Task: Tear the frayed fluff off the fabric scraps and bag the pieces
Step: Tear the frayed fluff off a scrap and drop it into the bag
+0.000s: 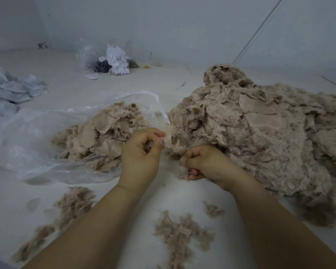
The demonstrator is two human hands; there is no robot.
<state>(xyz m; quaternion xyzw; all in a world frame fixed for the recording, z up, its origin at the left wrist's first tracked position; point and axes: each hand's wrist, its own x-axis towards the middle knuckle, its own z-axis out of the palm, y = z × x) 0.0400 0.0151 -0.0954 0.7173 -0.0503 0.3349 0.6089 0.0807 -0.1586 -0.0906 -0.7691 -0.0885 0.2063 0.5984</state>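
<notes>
The scrap (170, 139) is a small tuft of beige fabric with frayed edges, stretched between the two hands at the near edge of the big heap. The left hand (142, 150) pinches its upper end between thumb and curled fingers; the right hand (200, 164) has its fingers curled tight around the lower end, with more fluff tucked under the palm.

It looks very light, soft and limp, with no stiffness to push against, so a pull apart is the only way to work it. The loose fibres should give way easily, but they will likely slip through a weak pinch. The best hold seems to be on the denser woven part with one hand and close to the root of the fray with the other.

Just right of the right hand rises the heap of untreated scraps (260, 133). Just left of the left hand lies an open clear plastic bag (27, 142) holding cleaned pieces (103, 136). Nearer the person than both hands, torn fluff (178, 233) is scattered on the white bench (140, 199). Far beyond the hands sits another bag (113, 57) with white and dark scraps.
</notes>
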